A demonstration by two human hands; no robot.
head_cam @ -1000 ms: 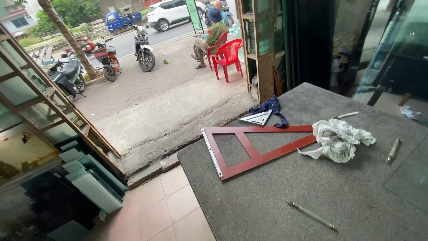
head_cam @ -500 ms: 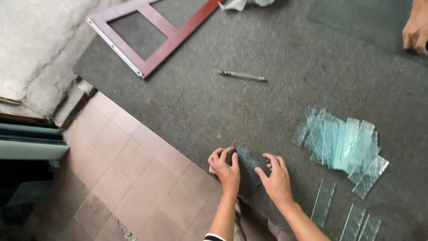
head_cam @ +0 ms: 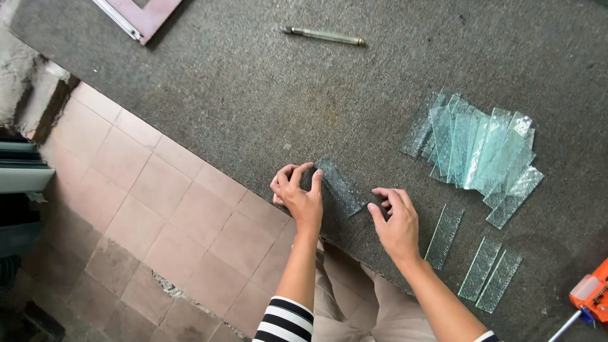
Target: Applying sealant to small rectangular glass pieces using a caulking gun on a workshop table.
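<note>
Patterned glass strip lies flat on the grey felt-like worktop, close to its near edge, running from 10 o'clock to 4 o'clock between the two hands. Left hand has its fingertips pressing the strip's upper-left end, thumb curled in behind; that grip is closed onto the glass. Right hand sits at the lower-right end, fingers bent down to the surface; whether it pinches the strip or just rests beside it, I cannot tell.

Judgement on doing this well: keep both ends pinned evenly, fingers on the faces and off the cut edges, keep the strip fully supported on the worktop, no overhang.

Around it: fanned pile of similar strips at 2 o'clock from the hands, well apart. Three loose strips at 4 o'clock, near the right wrist. Slim pen-shaped tool, probably a glass cutter, at 12 o'clock, far out of reach. Tiled floor below the edge.

Hard to read: strip edges nearly vanish against the worktop, so its exact length is unclear. Reddish frame corner is cut off at top left. An orange tool is cut off at the right edge; kind unknown. Any score line on the glass is not visible.
</note>
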